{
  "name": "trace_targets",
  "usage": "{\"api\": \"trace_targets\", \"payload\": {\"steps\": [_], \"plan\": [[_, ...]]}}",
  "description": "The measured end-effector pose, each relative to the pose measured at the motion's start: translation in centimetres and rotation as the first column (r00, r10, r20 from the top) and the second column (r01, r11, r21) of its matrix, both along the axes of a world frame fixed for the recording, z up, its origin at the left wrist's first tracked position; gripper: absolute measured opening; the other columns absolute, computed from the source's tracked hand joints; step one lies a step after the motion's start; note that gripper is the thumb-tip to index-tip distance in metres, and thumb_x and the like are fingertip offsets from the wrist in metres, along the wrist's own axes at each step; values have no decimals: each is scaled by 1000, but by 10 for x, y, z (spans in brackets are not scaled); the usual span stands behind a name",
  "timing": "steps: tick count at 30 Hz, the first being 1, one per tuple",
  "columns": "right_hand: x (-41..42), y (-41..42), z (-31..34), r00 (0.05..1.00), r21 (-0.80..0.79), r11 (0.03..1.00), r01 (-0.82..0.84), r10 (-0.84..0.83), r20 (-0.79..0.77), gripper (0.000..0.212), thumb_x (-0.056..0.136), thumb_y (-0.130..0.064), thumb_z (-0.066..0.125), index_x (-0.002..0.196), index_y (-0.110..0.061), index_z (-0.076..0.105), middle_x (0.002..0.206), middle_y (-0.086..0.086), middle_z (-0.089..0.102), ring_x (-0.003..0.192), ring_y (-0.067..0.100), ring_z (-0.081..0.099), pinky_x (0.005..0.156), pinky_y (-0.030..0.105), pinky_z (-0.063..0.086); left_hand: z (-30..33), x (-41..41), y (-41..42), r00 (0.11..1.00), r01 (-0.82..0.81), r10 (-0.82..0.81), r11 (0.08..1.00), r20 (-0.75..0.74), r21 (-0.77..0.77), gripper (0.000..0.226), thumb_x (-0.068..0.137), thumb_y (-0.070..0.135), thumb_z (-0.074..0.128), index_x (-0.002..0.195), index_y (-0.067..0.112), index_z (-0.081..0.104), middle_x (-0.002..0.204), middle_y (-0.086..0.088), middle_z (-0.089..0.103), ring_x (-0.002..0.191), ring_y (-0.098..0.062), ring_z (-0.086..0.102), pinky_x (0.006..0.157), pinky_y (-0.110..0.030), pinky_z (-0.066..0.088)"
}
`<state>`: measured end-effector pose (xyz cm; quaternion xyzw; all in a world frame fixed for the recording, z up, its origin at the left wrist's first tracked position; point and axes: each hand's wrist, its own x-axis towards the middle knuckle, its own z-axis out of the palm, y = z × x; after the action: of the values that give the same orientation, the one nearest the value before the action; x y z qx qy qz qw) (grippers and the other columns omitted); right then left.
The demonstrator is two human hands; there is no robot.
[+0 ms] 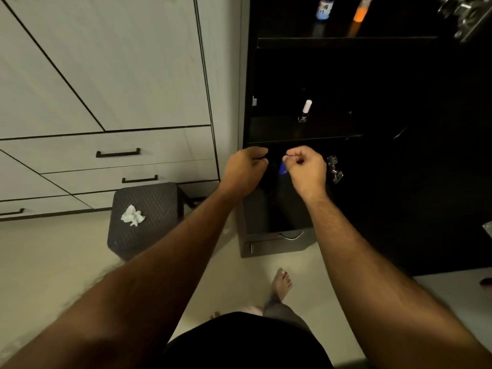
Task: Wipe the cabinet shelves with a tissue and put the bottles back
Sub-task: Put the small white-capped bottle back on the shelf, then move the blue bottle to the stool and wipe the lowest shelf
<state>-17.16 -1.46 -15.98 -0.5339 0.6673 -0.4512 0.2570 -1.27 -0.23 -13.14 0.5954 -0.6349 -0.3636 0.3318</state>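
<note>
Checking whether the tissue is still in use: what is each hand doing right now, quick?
Left hand: fingers curled round something small and dark; what it is cannot be told.
Right hand: fingers curled, pinching near a blue item; no tissue in it.

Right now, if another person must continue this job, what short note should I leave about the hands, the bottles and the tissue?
Left hand: fingers curled round something dark, hard to identify.
Right hand: pinches something small at a blue-capped bottle in the lowest dark compartment.
Upper shelf: blue-labelled small bottle and orange tube.
Middle shelf: small white-capped bottle.
Crumpled white tissue lies on the dark woven stool.
Done: three items shelved.
Left: finish the blue-capped bottle. Whether the wiping is finished I cannot tell.
</note>
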Motion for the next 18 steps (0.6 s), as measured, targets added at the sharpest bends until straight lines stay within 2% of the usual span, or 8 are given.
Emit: {"api": "trace_targets", "payload": {"steps": [4, 10, 13, 18], "plan": [[16, 32, -3, 1000, 7, 1000, -21, 20, 7, 9, 85, -13, 71, 93, -17, 70, 77, -2, 66, 69, 4, 60, 62, 3, 43, -3, 16, 30, 1000, 20, -19, 999, -19, 39, 37, 97, 21, 55, 134, 17, 56, 128, -1, 62, 112, -12, 60, 94, -23, 46], [17, 51, 6, 999, 29, 999, -34, 35, -28, 10, 86, -16, 70, 97, -17, 70, 78, -6, 66, 69, 0, 60, 59, 2, 42, -1, 18, 46, 999, 36, -36, 999, 12, 14, 37, 98, 20, 53, 135, 17, 54, 124, -4, 64, 100, -7, 60, 87, -21, 48], [11, 50, 9, 999, 26, 999, -35, 36, -40, 10, 86, -16, 71, 95, -19, 70, 77, -8, 65, 68, 0, 60, 60, 4, 42, -2, 14, 46, 999, 34, -34, 999, 11, 9, 36, 98, 21, 53, 134, 19, 55, 121, -2, 65, 97, -7, 61, 81, -17, 48], [-8, 52, -1, 1000, 61, 998, -28, 28, 12, 11, 83, -13, 72, 88, -22, 68, 72, -6, 64, 64, 3, 58, 63, 12, 44, -16, -1, 50, 1000, 27, -28, 998, 0, 65, 32, 98, 21, 54, 130, 18, 57, 118, -3, 65, 100, -7, 60, 89, -24, 50]]}}
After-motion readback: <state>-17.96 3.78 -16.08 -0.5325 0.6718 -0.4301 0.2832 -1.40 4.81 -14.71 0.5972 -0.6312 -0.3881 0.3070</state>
